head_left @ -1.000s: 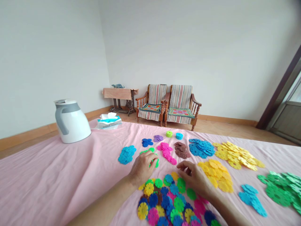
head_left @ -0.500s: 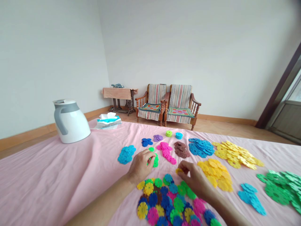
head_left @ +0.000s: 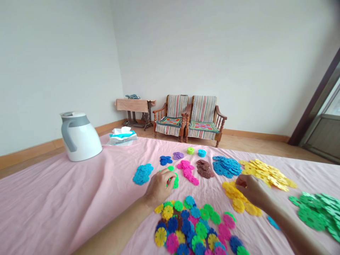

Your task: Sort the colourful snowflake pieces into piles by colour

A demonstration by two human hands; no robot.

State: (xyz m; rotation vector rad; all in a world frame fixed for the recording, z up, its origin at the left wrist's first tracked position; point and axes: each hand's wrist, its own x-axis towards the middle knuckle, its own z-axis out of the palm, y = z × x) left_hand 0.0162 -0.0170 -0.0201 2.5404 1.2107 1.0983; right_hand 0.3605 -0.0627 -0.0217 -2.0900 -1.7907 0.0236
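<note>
Yellow discs (head_left: pixel 234 193) just under curled right hand (head_left: pixel 251 188), cannot tell if gripping. Left hand (head_left: pixel 159 187) bent over green discs (head_left: pixel 175 181), grip hidden. Apparently sorting mixed heap (head_left: pixel 191 230) by colour; calls for neat fingertip placing next.

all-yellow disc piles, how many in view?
2: nearer yellow pile, at the right hand; farther yellow pile, just beyond that hand. The hand partly covers both; anything fully behind it can't be seen.

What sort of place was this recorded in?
Probably a room in a home: two wooden armchairs with striped covers, a cloth-draped stand by the wall, and a white jug on pink cloth.
</note>
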